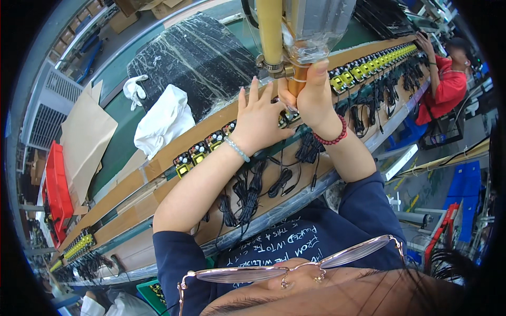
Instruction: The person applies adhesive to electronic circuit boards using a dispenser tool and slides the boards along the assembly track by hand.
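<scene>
Gripping the orange nozzle (298, 87) with your right hand (318, 102): fingers curled around it, thumb up along its side, so a firm hold. Nozzle hangs under the yellow hose (270, 31) and its metal clamp (273, 66); the tip is hidden by your hand, so can't tell if it touches a board. Left hand (258, 124) is spread wide, fingers fanned, over the row of circuit boards (215, 139); no grasp visible, contact with a board unclear.

Boards sit side by side along the worktop (117, 152), on both sides of your hands, black cables (250, 192) trailing toward you.

To do this well, probably: steady the board under the nozzle with light left-hand pressure at its edge, fingertips out from under the tip. Aim from the right wrist, tip close to its spot, no leaning on components. Likely trouble: the hose tugging your aim, or a cable catching your wrist and dragging a board out of line. Leave slack in both. Judge each spot before shifting along the row.
</scene>
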The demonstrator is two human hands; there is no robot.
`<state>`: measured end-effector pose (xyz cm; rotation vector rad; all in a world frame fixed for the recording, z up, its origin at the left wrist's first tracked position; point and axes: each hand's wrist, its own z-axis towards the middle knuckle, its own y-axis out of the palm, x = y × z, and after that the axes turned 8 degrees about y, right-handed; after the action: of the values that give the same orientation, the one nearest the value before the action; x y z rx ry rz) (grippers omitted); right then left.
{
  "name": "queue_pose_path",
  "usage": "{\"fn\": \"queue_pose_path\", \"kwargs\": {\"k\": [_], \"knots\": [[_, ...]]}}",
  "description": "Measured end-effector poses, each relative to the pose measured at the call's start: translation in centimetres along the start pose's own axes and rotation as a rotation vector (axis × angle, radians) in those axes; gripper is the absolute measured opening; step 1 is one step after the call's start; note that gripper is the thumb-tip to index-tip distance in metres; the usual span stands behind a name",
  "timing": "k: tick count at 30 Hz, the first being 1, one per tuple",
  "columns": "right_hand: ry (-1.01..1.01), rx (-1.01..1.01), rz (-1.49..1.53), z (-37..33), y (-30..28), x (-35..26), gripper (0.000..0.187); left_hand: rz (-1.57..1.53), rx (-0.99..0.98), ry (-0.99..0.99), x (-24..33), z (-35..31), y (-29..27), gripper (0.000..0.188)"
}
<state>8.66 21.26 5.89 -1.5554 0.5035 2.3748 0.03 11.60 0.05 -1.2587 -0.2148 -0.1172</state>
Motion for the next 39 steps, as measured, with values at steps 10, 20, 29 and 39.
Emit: {"fn": "queue_pose_path", "kwargs": {"k": [10, 20, 29, 39], "knots": [[0.046, 0.056, -0.206, 0.1, 0.4, -0.6, 0.089, -0.014, 0.021, 0.038, -0.4, 0.1, 0.2, 0.058], [-0.028, 0.003, -0.014, 0.2, -1.4, -2.3, 0.06, 0.059, 0.106, 0.181, 0.1, 1.1, -1.0, 0.061], [-0.074, 0.091, 0.001, 1.6, -3.4, -0.4, 0.059, 0.138, 0.27, 0.076, 2.7, 4.5, 2.8, 0.083], [-0.094, 0.164, -0.073, 1.8, -4.0, 0.1, 0.06, 0.133, 0.164, -0.021, 2.4, 5.7, 2.9, 0.076]]}}
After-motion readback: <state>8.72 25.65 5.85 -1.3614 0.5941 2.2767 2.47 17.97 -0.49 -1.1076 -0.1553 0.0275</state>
